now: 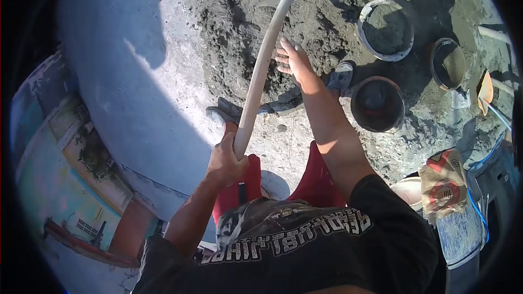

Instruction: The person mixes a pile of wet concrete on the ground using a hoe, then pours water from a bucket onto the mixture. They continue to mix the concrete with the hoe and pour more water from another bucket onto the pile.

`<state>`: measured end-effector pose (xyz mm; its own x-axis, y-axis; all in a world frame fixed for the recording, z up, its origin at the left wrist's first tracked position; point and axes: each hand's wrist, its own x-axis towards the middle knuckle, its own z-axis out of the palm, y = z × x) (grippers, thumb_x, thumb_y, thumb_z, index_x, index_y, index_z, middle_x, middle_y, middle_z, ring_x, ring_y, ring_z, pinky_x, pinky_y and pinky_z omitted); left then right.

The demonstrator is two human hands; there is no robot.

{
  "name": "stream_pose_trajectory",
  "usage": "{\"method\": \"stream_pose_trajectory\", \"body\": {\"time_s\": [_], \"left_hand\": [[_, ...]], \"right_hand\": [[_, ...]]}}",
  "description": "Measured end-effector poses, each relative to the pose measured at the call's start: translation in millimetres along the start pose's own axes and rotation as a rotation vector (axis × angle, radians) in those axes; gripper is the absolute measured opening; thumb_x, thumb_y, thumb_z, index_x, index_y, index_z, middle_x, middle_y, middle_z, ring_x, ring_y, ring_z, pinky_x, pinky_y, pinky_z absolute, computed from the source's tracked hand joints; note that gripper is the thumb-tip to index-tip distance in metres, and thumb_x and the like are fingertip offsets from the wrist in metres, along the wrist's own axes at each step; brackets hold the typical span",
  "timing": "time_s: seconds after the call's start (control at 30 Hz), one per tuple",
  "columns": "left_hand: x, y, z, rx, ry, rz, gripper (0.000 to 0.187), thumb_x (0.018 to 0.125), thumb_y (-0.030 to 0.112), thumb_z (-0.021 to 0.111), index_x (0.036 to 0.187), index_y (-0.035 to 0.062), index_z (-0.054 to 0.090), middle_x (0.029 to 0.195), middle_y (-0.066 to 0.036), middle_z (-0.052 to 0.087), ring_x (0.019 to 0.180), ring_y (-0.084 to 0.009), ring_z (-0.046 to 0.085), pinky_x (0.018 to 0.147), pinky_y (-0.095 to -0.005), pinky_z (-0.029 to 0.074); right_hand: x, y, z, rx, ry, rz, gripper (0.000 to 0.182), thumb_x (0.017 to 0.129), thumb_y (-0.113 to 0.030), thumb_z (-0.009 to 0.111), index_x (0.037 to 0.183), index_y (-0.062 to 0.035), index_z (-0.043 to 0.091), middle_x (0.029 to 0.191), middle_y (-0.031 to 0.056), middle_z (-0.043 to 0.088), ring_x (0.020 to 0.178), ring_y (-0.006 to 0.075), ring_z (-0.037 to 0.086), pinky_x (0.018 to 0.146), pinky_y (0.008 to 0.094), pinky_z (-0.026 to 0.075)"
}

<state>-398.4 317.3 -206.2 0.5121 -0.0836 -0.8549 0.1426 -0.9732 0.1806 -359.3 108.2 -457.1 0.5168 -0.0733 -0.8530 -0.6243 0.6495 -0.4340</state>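
Left hand (226, 158) clenched round wooden handle (261, 71), right hand (291, 57) open, fingers spread, arm outstretched above mortar heap (305, 22)

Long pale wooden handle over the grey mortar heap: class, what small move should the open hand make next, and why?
Probably close the right hand around the long pale wooden handle. It hovers open beside the shaft, while only the left hand grips the end, and the blade sits in the grey mortar heap.

One head cam, fisheye, looks steeply down, close over hands (256, 114), torso, ground.
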Motion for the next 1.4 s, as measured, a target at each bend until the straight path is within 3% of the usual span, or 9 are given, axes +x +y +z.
{"method": "stream_pose_trajectory", "body": {"time_s": [0.07,0.17,0.3,0.5,0.53,0.83,1.07,1.17,1.4], "left_hand": [[-5.1,-20.5,49.3,-0.087,-0.042,-0.010,0.040,0.072,0.016,0.065,0.106,-0.0001,0.052,0.089,-0.025,0.064,0.086,-0.0415,0.064,0.076,-0.0479,0.050],[-0.9,-93.2,144.0,-0.237,-0.092,-0.035,0.035,0.072,0.017,0.065,0.103,0.0050,0.055,0.091,-0.021,0.065,0.085,-0.0399,0.065,0.075,-0.0475,0.051],[-7.8,-157.4,239.3,-0.324,-0.053,-0.022,0.032,0.075,0.021,0.065,0.104,0.0089,0.056,0.088,-0.016,0.065,0.082,-0.0367,0.066,0.072,-0.0490,0.052],[95.7,-158.8,144.4,-0.793,0.333,0.258,0.027,0.076,0.013,0.067,0.098,0.0003,0.058,0.078,-0.024,0.064,0.077,-0.0440,0.064,0.069,-0.0486,0.051],[107.5,-156.3,108.2,-0.858,0.319,0.231,0.029,0.074,0.012,0.068,0.098,-0.0001,0.058,0.079,-0.025,0.064,0.079,-0.0445,0.063,0.070,-0.0484,0.051],[-43.8,-193.9,101.4,-1.294,-0.034,-0.082,0.040,0.074,0.020,0.067,0.105,-0.0023,0.056,0.084,-0.019,0.065,0.078,-0.0313,0.065,0.072,-0.0381,0.051],[-146.2,-175.7,128.4,-1.256,-0.157,-0.183,0.048,0.078,0.030,0.071,0.106,-0.0053,0.055,0.090,-0.022,0.064,0.083,-0.0322,0.064,0.074,-0.0422,0.049],[-155.1,-166.2,150.4,-1.301,-0.167,-0.198,0.040,0.078,0.027,0.073,0.098,-0.0013,0.053,0.078,-0.008,0.058,0.066,-0.0147,0.057,0.060,-0.0316,0.047],[-148.2,-153.9,150.8,-1.297,-0.161,-0.140,0.085,0.076,0.043,0.074,0.136,-0.0034,0.034,0.106,-0.021,0.061,0.094,-0.0296,0.062,0.082,-0.0392,0.050]], "right_hand": [[2.7,-3.3,66.9,-0.113,0.301,0.210,0.053,0.080,-0.040,0.077,0.108,-0.0041,0.051,0.083,0.0084,0.059,0.061,0.0203,0.060,0.056,0.0401,0.053],[33.7,87.1,37.3,-0.111,0.234,0.139,0.019,0.078,-0.004,0.070,0.089,-0.0019,0.055,0.066,0.0051,0.055,0.048,0.0163,0.054,0.043,0.0328,0.046],[-22.9,115.4,65.0,-0.235,0.247,-0.024,0.024,0.078,-0.002,0.067,0.095,-0.0039,0.049,0.073,0.0065,0.057,0.051,0.0162,0.056,0.044,0.0309,0.047],[105.7,50.3,186.0,-0.766,0.195,-0.265,0.044,0.077,-0.010,0.069,0.112,0.0071,0.046,0.084,0.0162,0.063,0.060,0.0234,0.064,0.056,0.0382,0.055],[135.6,41.6,212.5,-0.836,0.225,-0.337,0.027,0.081,-0.013,0.069,0.098,0.0073,0.061,0.081,0.0151,0.065,0.060,0.0214,0.063,0.053,0.0353,0.054],[60.2,169.4,253.0,-1.817,0.466,-0.289,0.050,0.081,-0.016,0.059,0.123,0.0117,0.050,0.098,0.0224,0.069,0.078,0.0277,0.072,0.074,0.0368,0.057],[-48.2,210.8,201.3,-1.737,0.180,0.278,0.060,0.080,-0.018,0.061,0.130,0.0084,0.042,0.131,0.0238,0.054,0.115,0.0313,0.060,0.093,0.0373,0.051],[-59.8,222.4,186.4,-1.743,0.236,0.233,0.054,0.079,-0.015,0.061,0.126,0.0072,0.047,0.127,0.0232,0.057,0.114,0.0308,0.061,0.092,0.0360,0.052],[23.3,203.0,168.1,-0.907,-0.083,0.325,0.018,0.076,-0.011,0.067,0.089,-0.0026,0.059,0.071,0.0089,0.060,0.061,0.0225,0.061,0.058,0.0382,0.054]]}}
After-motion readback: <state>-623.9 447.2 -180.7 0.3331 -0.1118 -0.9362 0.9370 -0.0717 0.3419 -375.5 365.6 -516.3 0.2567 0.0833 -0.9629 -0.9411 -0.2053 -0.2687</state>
